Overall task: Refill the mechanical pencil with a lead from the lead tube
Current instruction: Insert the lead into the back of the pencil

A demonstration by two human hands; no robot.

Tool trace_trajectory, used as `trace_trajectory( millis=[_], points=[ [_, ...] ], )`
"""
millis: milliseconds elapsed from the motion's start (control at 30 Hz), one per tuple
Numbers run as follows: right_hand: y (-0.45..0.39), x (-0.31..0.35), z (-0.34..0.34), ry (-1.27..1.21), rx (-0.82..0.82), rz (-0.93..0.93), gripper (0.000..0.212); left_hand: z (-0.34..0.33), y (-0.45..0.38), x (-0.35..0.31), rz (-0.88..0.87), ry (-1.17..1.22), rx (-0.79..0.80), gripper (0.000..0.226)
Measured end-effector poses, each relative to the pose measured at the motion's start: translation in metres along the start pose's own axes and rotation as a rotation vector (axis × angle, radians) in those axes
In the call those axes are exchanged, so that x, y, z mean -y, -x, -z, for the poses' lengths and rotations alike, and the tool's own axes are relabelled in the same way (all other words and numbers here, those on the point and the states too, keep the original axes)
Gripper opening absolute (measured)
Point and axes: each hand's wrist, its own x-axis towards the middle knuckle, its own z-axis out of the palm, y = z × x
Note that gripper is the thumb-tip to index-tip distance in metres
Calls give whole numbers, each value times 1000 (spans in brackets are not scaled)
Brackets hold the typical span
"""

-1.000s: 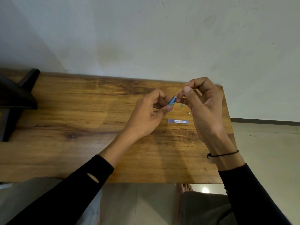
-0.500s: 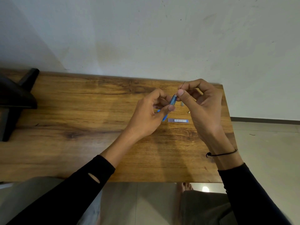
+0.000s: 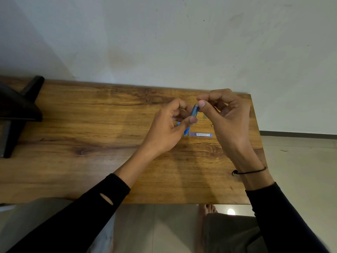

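My left hand [image 3: 164,132] grips a blue mechanical pencil [image 3: 193,112] around its middle and holds it tilted above the table, open top end up and to the right. The tip pokes out below my fingers. My right hand [image 3: 229,121] pinches thumb and forefinger together right at the pencil's top end. The lead is hidden between those fingertips. The lead tube [image 3: 200,134], a flat bluish case with a white label, lies on the wooden table [image 3: 91,170] just below both hands.
Two small loose parts lie on the table: one [image 3: 205,116] behind the pencil and a tiny piece [image 3: 212,126] near my right palm. A black stand [image 3: 16,110] occupies the far left. The table's right edge is close to my right wrist.
Half a second ago a thin lead stuck up above my right fingertips. It no longer shows, and the fingertips have dropped onto the pencil's top. The left hand has tilted the pencil slightly.
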Motion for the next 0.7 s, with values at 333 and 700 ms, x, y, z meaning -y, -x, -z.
trace_trajectory(
  millis=[333,700],
  points=[
    [-13,-16,29,440,-53,-94,9,2,-1,-3,-5,45,-8,16],
    [-4,-49,22,1163,124,-179,7,3,-2,-4,-12,13,-15,16]
  ],
)
